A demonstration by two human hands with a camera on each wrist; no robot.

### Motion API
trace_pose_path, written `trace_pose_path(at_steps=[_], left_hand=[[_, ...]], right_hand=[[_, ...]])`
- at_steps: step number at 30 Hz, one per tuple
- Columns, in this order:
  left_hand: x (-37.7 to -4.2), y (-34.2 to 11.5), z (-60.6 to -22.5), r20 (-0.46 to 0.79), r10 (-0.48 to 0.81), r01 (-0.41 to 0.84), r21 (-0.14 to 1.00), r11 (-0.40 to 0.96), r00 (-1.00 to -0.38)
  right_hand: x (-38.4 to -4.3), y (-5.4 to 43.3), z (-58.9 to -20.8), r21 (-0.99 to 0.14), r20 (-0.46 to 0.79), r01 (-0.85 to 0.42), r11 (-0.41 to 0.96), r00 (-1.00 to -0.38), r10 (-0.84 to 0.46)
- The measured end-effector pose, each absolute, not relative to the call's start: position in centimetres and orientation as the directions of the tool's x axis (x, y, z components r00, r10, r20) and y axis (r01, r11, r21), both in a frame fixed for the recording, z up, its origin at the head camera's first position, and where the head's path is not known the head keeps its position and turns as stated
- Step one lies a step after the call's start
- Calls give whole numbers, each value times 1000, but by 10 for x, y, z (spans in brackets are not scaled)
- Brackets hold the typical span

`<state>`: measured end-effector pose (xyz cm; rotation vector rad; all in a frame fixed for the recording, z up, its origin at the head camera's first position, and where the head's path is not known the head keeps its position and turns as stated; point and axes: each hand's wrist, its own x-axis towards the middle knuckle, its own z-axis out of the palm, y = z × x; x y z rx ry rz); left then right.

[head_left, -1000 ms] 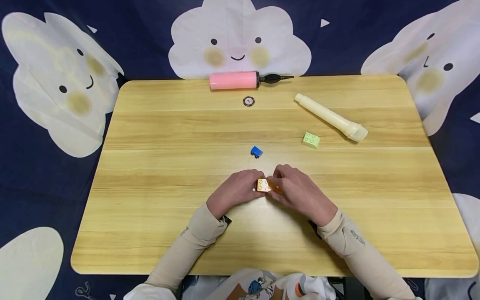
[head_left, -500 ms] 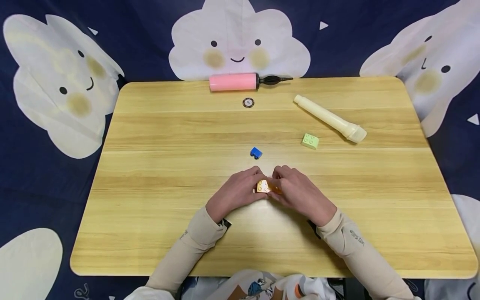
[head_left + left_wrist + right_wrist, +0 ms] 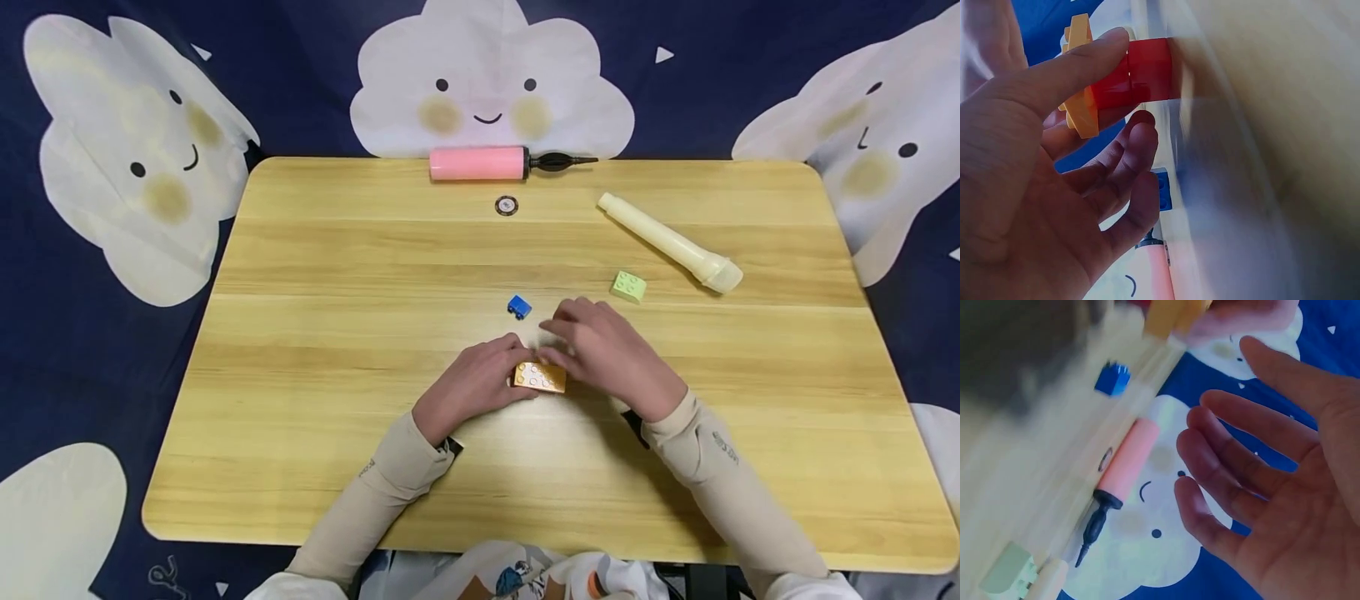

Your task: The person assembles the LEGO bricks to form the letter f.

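Observation:
My left hand grips a small stack of toy building bricks between thumb and fingers. An orange brick with studs lies across the top and sticks out to the right. Beneath it, in the left wrist view, are two red bricks, partly covered by the thumb. My right hand is just right of the stack, its fingers loosely bent and holding nothing. Beyond the hands lies a blue brick on its side. A light green brick sits farther back to the right.
On the wooden table, a cream microphone-shaped tube lies at the back right. A pink hand pump with a black nozzle is at the back edge, and a round black-and-white chip lies in front of it.
My right hand has let go of the orange brick and moved up and to the right, uncovering its right end. The left hand keeps its hold on the stack.

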<state>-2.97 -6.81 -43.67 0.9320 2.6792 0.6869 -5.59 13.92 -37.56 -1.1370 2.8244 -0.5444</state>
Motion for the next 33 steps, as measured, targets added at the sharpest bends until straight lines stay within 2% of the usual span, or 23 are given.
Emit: trace_pose_path(at_steps=[7,13,24,33], left_hand=[[-30,-69,-434,-51,627,529,488,694,-777],[-26,-69,-435,-33,633,547,471,692,-773],[-22,-69,-432,-62,628,530,477,701,-776],[-23,-69,-433,-51,627,537,466,704,-778]], right_hand=[[-92,131,-379,-315,106,-696,645,-701,-705],[-108,125,-391,-329,84,-708,624,-680,-728],[-120,108,-410,-345,-18,-743,574,-606,-795],[-123,102,-413,-324,-48,-746,582,-602,-797]])
